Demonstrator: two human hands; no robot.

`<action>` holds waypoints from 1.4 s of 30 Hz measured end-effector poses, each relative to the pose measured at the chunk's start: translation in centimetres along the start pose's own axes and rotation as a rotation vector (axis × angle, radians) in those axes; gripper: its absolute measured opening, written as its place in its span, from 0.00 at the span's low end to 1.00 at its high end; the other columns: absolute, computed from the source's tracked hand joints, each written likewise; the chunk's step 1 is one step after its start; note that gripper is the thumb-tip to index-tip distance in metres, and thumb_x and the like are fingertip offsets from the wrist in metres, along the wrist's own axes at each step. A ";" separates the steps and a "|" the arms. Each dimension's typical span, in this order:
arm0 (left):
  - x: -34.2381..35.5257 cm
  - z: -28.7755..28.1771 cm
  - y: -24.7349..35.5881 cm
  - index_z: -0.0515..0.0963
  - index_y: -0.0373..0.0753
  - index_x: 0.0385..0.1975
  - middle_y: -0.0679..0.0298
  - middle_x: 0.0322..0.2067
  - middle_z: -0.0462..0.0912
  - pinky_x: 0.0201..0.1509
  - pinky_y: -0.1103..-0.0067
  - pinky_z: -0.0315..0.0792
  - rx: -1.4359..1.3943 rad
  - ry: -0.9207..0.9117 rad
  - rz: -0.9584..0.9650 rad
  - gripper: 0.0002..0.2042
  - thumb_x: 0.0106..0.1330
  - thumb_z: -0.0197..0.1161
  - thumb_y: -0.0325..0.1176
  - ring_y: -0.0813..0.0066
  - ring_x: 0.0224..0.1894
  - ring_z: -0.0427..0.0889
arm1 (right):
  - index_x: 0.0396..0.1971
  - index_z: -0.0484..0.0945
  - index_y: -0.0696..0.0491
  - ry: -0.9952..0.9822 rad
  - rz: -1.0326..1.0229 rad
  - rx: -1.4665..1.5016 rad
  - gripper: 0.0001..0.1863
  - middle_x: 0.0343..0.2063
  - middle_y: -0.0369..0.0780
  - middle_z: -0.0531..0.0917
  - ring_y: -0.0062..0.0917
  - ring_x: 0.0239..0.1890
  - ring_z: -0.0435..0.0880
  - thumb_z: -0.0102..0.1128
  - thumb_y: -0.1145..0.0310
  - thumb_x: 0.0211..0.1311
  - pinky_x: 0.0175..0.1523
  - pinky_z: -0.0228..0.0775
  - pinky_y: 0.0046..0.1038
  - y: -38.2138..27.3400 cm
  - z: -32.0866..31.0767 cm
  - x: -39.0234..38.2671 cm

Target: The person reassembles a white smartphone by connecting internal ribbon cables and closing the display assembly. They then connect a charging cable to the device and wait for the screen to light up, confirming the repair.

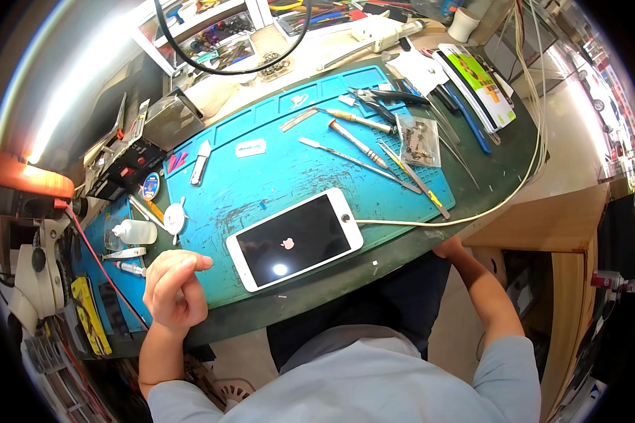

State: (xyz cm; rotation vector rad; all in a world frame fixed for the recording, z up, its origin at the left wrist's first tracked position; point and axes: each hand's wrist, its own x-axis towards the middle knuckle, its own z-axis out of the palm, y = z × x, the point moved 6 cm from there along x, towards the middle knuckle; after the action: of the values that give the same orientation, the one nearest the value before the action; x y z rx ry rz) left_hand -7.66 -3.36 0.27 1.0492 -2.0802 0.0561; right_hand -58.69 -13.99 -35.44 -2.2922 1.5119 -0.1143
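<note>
A white phone (pixel 293 240) lies screen-up on the blue mat (pixel 226 183), showing a small light logo on black. A white cable (pixel 416 223) runs from its right end. My left hand (pixel 176 289) is just left of the phone, apart from it, fingers curled with nothing visible in them. My right hand (pixel 447 247) is at the bench's front edge, right of the phone, its fingers mostly hidden. Above the phone lie a thin spudger (pixel 360 163), a yellow-handled tool (pixel 427 190), pliers (pixel 374 102) and a small bag of parts (pixel 418 139).
Electronic equipment (pixel 148 127), a white bottle (pixel 134 232) and an orange lamp (pixel 32 183) stand at the left. A black loop (pixel 233 69) hangs overhead. More tools fill the back. A white-and-green box (pixel 476 88) lies back right, above a wooden cabinet (pixel 543 218).
</note>
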 end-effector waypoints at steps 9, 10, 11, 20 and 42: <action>0.5 0.2 0.1 0.75 0.29 0.50 0.54 0.31 0.84 0.32 0.74 0.79 -0.046 0.080 0.023 0.21 0.55 0.50 0.08 0.65 0.28 0.85 | 0.61 0.76 0.47 -0.060 0.075 -0.013 0.28 0.65 0.47 0.74 0.45 0.68 0.69 0.54 0.49 0.65 0.72 0.61 0.42 0.4 -0.2 -0.4; 0.5 0.2 0.1 0.75 0.29 0.50 0.54 0.31 0.84 0.32 0.74 0.79 -0.042 0.081 0.024 0.21 0.55 0.50 0.08 0.65 0.28 0.85 | 0.61 0.76 0.47 -0.075 0.084 -0.021 0.28 0.65 0.47 0.74 0.45 0.69 0.69 0.53 0.49 0.66 0.72 0.61 0.42 0.3 -0.1 -0.3; 0.5 0.2 0.1 0.75 0.29 0.50 0.55 0.31 0.84 0.32 0.74 0.79 -0.044 0.080 0.023 0.21 0.55 0.50 0.08 0.65 0.28 0.84 | 0.61 0.76 0.47 -0.090 0.092 -0.029 0.28 0.65 0.47 0.74 0.45 0.69 0.69 0.53 0.49 0.66 0.72 0.61 0.42 0.1 -0.2 -0.2; 0.7 0.2 0.1 0.76 0.28 0.48 0.56 0.31 0.85 0.33 0.75 0.79 -0.044 0.077 -0.005 0.20 0.55 0.52 0.08 0.66 0.29 0.84 | 0.60 0.77 0.47 -0.063 0.020 -0.084 0.27 0.64 0.46 0.75 0.45 0.67 0.70 0.53 0.50 0.64 0.71 0.61 0.43 0.3 0.2 -0.2; -0.3 0.4 -3.6 0.67 0.31 0.65 0.55 0.45 0.82 0.54 0.75 0.75 -0.085 0.094 -0.496 0.22 0.72 0.42 0.14 0.71 0.45 0.82 | 0.55 0.80 0.48 0.038 -0.078 -0.109 0.21 0.58 0.45 0.80 0.46 0.62 0.75 0.56 0.57 0.66 0.64 0.66 0.47 2.5 1.7 -1.7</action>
State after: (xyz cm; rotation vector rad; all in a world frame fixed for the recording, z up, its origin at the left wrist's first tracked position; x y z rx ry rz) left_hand -5.32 -5.65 -1.29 1.4479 -1.6740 -0.2253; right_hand -61.06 -12.82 -37.70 -2.4485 1.4816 -0.1004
